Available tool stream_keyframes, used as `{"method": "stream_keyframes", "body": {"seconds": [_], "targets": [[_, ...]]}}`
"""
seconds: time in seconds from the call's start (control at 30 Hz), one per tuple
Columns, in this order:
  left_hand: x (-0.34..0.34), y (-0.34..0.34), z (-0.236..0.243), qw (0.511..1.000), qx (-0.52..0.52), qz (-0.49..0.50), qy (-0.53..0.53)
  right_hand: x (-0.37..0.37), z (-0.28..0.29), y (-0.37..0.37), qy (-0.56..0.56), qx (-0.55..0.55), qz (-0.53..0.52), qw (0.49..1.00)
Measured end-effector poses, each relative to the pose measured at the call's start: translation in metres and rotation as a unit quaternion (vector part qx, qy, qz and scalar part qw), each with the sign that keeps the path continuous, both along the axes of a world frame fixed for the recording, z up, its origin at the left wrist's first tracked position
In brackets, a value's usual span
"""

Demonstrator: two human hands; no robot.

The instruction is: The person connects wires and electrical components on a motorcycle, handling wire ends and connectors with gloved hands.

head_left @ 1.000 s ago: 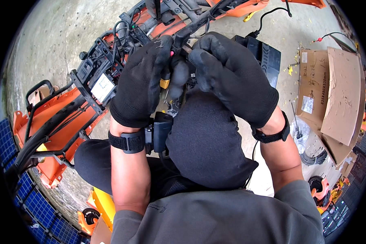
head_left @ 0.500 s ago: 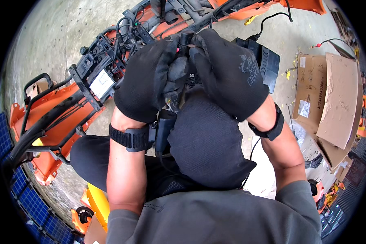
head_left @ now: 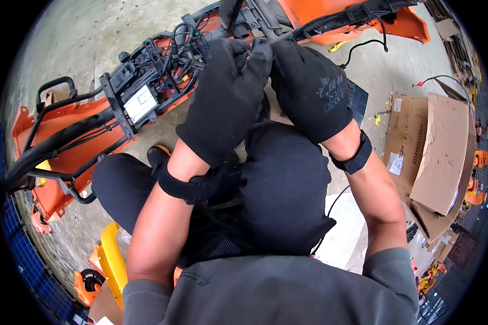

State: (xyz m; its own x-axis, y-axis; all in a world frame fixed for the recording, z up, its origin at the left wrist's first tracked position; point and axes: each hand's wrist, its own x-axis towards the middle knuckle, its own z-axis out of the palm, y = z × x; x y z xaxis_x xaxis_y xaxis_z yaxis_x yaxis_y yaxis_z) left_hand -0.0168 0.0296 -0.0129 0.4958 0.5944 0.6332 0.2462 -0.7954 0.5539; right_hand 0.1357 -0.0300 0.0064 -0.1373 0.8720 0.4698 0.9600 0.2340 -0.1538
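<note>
Both my hands wear black gloves and meet at the top middle, just above my bent knee. My left hand (head_left: 222, 103) is closed, its fingers curled together at the tips. Close against it, my right hand (head_left: 313, 89) is closed too, fingertips pinched inward. A small dark part (head_left: 262, 49) shows between the fingertips; its kind is hidden by the gloves. Directly beyond the hands lies an orange and black vehicle frame (head_left: 111, 105), with a bundle of black wiring (head_left: 181, 46) left of my left hand. A box with a white label (head_left: 141, 103) is fixed on the frame.
Orange body panels (head_left: 65, 141) extend to the left. A black cable (head_left: 358, 51) curves beyond my right hand, over a dark box-like part (head_left: 359, 100). Cardboard boxes (head_left: 406, 135) stand on the right. A yellow panel (head_left: 111, 260) is at lower left.
My left hand has moved right and turned, covering more of the small part. My right hand has shifted slightly left. The dark object by my left wrist no longer shows clearly.
</note>
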Motion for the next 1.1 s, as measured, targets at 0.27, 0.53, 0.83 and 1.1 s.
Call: {"method": "stream_keyframes", "body": {"seconds": [0.27,0.53,0.83,1.1], "targets": [[-0.011,-0.005,0.009,0.985,-0.172,0.005,-0.014,-0.004,-0.003,0.0,0.039,-0.012,0.032,0.999],[-0.011,0.005,0.002,0.993,-0.112,0.036,0.013,-0.005,-0.002,0.001,0.006,-0.032,0.033,0.999],[-0.023,0.008,0.002,0.983,-0.169,0.037,0.056,-0.005,-0.009,0.003,-0.028,-0.026,0.032,0.999],[-0.022,0.005,-0.003,0.986,-0.132,0.057,0.089,-0.008,-0.006,0.003,-0.071,-0.05,0.022,0.996]]}}
